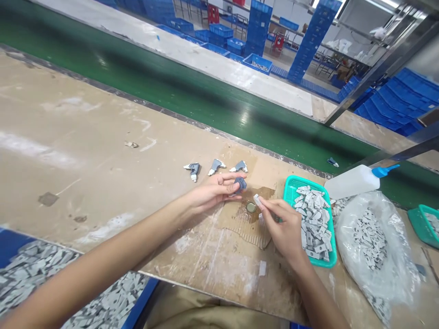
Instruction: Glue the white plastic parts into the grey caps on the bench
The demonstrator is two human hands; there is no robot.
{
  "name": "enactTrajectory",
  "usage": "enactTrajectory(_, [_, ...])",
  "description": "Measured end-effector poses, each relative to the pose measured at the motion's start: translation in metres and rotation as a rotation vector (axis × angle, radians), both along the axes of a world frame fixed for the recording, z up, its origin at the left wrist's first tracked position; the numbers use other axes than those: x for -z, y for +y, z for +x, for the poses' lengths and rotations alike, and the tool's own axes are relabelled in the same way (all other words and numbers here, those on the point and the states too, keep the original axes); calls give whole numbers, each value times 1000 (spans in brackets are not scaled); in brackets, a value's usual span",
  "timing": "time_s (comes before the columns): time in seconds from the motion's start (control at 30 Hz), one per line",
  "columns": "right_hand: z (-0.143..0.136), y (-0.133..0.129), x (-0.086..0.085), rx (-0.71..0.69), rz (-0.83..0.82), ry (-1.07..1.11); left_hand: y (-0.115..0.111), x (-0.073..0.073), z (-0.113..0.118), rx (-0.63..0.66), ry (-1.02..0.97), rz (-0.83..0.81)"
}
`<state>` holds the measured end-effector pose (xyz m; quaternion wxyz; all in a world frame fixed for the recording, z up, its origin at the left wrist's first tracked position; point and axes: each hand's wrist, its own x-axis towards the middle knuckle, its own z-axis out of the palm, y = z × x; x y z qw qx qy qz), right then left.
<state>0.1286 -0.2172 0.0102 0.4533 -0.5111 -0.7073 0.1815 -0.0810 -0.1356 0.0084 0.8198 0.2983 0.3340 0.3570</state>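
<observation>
My left hand (219, 189) is closed around a dark grey-blue plastic part (240, 183), whose exact kind I cannot make out. A small white plastic piece (257, 199) is pinched between the thumb and fingers of my right hand (283, 224). The two parts are apart from each other. Below them a small round metal cap (251, 207) lies on a stained piece of cardboard (240, 224). Beyond my left hand lie three grey-and-white assembled pieces, one (194, 170) at the left, one (216, 166) in the middle and one (239, 167) at the right.
A teal basket (334, 256) of white pieces stands right of my right hand. Past it are a squeeze bottle (353, 182) lying tilted and a clear bag (399, 260) of small pieces. A blue bin (146, 294) sits below the table's front edge. A green conveyor belt (206, 105) runs behind.
</observation>
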Motion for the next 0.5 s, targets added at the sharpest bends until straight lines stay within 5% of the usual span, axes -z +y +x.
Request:
enactTrajectory(0.17, [1,-3,-8,10,87,71,-12,13,8,24,174,239])
enactTrajectory(0.5, [1,-6,-10,-104,67,31,-31,3,22,36,217,318])
